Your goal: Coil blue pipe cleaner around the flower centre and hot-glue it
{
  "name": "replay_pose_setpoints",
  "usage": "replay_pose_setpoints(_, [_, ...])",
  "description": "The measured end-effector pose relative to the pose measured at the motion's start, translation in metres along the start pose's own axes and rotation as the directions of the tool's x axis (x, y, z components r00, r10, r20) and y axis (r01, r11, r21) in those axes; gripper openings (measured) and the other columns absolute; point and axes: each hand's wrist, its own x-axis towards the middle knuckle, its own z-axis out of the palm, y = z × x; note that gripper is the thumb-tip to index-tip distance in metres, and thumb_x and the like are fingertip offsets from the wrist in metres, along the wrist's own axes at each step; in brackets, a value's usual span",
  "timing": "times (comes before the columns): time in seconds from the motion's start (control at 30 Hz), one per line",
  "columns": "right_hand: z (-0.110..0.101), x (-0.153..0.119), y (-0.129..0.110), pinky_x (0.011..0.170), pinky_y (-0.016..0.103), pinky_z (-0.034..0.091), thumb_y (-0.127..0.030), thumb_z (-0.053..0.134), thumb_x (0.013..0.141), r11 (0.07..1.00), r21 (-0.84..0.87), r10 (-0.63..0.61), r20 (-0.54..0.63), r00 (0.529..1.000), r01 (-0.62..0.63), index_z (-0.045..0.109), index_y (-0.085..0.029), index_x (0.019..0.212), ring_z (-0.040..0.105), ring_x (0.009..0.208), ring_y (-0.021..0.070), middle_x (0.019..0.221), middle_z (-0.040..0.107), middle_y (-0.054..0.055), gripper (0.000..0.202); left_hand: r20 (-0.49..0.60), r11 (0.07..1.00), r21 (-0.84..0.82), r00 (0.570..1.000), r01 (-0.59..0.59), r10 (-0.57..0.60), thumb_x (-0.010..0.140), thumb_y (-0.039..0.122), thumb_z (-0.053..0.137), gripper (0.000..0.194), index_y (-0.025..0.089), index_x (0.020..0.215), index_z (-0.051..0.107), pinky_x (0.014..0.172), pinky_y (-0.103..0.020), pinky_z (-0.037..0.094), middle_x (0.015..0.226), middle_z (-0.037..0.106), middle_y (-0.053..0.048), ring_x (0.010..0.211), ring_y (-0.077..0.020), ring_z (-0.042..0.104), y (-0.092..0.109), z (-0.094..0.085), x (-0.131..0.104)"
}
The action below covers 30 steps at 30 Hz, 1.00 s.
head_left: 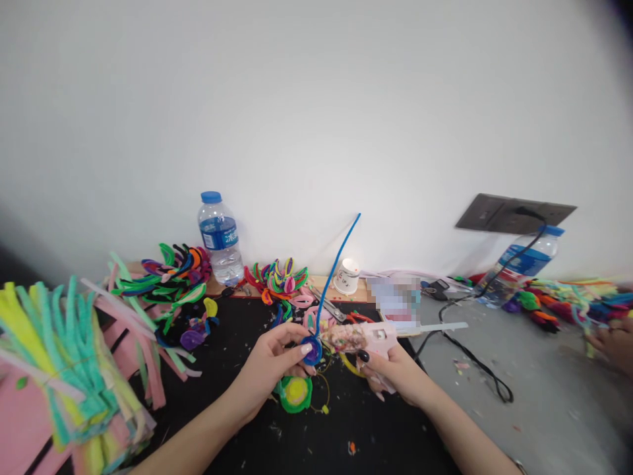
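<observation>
Between the thumb and fingers of my left hand (281,359) is a coiled blue pipe cleaner (312,351), with a purplish middle and one long blue end sticking up toward the wall. My right hand (390,371) is wrapped round a pale pink glue gun (380,335), its nozzle pointing left at the coil. Bits of colored fuzz cover the gun's front, and a clear glue stick (442,326) juts from its back. Whether the nozzle touches the coil I cannot tell. Just below my left hand lies a green pipe-cleaner disc (295,394) with a yellow center.
Bundled pastel pipe cleaners (74,369) fill the left side. A water bottle (220,241) stands by the wall near a paper cup (347,276) and pliers (330,307). A black cord (477,359) crosses the grey table at right. Another person's hand (616,343) is at the far right.
</observation>
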Motion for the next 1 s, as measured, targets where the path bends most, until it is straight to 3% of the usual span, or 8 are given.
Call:
replay_pose_setpoints(0.57, [-0.002,0.002,0.002,0.032,0.019,0.034,-0.057,0.066,0.065,0.999,0.037,-0.029,-0.002,1.000,0.029,0.046,-0.019,0.078,0.030,0.031,0.0032,0.046,0.039,-0.011,0.045,0.047,1.000,0.017,0.999,0.001,-0.002,0.067,0.029,0.073,0.025,0.017,0.083,0.059,0.050,-0.019,0.047,0.076,0.063,0.002,0.053,-0.0111,0.065,-0.004,-0.002,0.000])
replay_pose_setpoints(0.77, [-0.002,0.004,0.003,0.034,0.018,0.028,-0.055,0.065,0.067,0.993,0.075,-0.085,-0.091,0.992,0.092,0.046,-0.018,0.074,0.028,0.033,0.0032,0.048,0.039,-0.010,0.042,0.054,1.000,0.020,0.998,0.009,-0.010,0.067,0.029,0.073,0.025,0.016,0.083,0.060,0.049,-0.019,0.047,0.077,0.063,0.001,0.052,-0.0116,0.065,-0.003,-0.001,0.000])
replay_pose_setpoints(0.9, [-0.013,0.002,-0.005,0.037,0.019,0.024,-0.052,0.064,0.068,0.986,-0.087,-0.158,-0.243,0.957,0.140,0.052,-0.018,0.078,0.031,0.037,0.0060,0.047,0.042,-0.007,0.038,0.040,1.000,0.010,0.999,0.009,-0.009,0.067,0.028,0.073,0.025,0.017,0.084,0.060,0.050,-0.018,0.048,0.077,0.063,0.002,0.053,-0.0108,0.065,-0.003,-0.003,0.001])
replay_pose_setpoints(1.0, [-0.025,-0.007,-0.014,0.042,0.023,0.034,-0.045,0.061,0.071,0.934,-0.339,-0.224,-0.301,0.927,0.116,0.056,-0.018,0.068,0.043,0.044,0.0122,0.048,0.049,-0.002,0.027,0.027,1.000,0.007,1.000,0.003,-0.003,0.068,0.028,0.073,0.024,0.017,0.085,0.060,0.052,-0.018,0.049,0.076,0.062,0.003,0.055,-0.0106,0.066,-0.002,-0.004,0.002])
